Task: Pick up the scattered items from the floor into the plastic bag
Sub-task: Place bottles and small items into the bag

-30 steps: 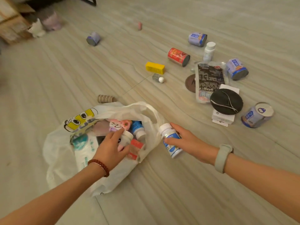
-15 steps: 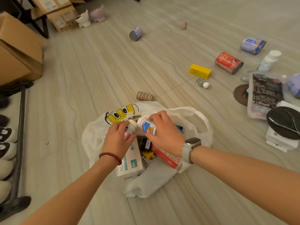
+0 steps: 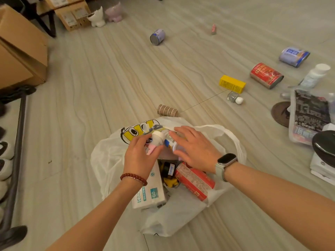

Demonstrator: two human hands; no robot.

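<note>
My right hand spread flat on the white bottle, my left hand pinching its cap, both over the plastic bag.

Bottle in bag, cans beyond

A white bottle lies half-hidden beneath the right hand; a black dish and printed packet run off the frame's right edge.
</note>
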